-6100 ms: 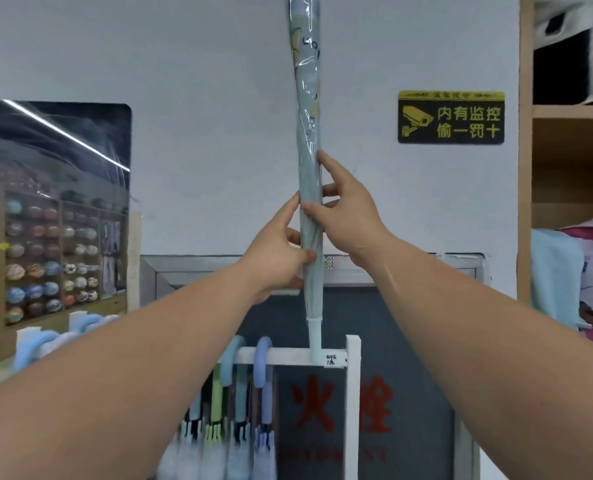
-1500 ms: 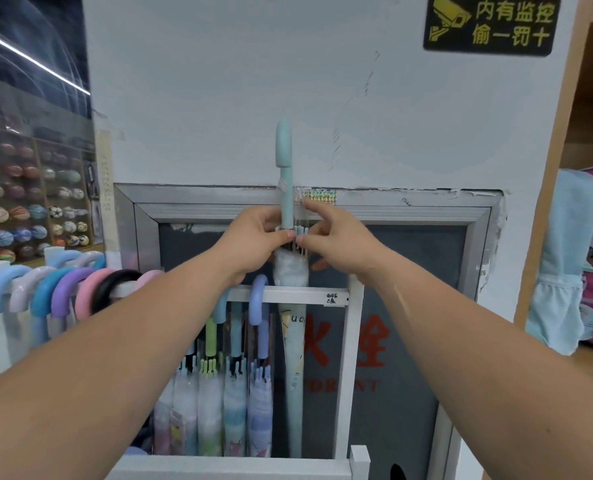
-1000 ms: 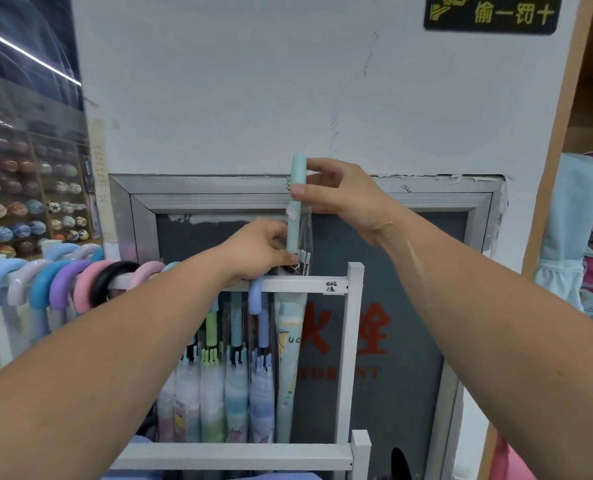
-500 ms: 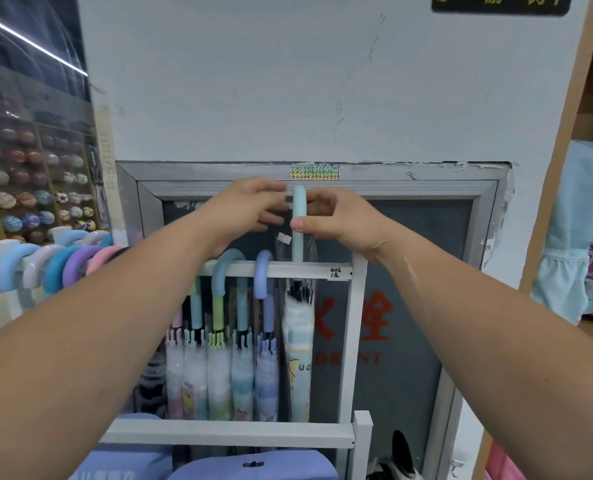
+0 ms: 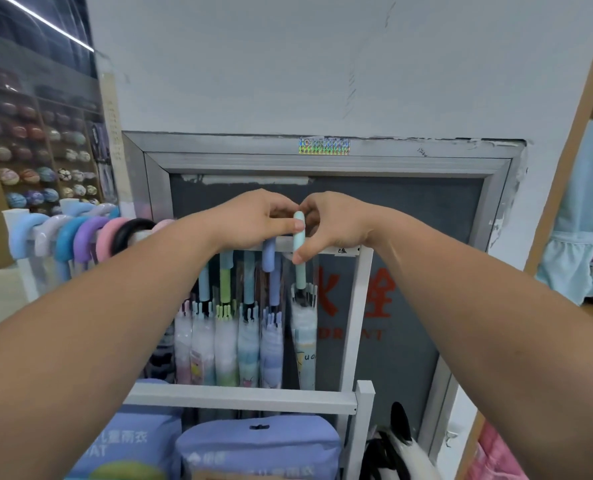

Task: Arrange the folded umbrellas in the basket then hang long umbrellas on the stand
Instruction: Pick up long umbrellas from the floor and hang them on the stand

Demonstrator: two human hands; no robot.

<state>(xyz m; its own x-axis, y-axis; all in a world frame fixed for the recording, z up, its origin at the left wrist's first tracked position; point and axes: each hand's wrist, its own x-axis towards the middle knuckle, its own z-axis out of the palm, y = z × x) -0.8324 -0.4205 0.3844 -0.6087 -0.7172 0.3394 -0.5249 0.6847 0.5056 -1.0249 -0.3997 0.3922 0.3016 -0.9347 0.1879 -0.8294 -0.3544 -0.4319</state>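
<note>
A long mint-green umbrella in a clear sleeve hangs point down at the right end of the white stand's top rail. Its curved mint handle sits at the rail, pinched from both sides. My left hand grips the handle's top from the left, and my right hand holds it from the right with the thumb on the shaft. Several other long umbrellas with pastel handles hang to its left on the same rail.
A second rail at the left carries several curved handles in blue, purple, pink and black. Blue packaged raincoats lie below the stand's lower bar. A grey framed hydrant door is behind; a wooden shelf edge stands at the right.
The umbrella has dropped from overhead, point first, down behind the rail. In the last second its handle came down to rail height, and both hands closed around the handle's top.
</note>
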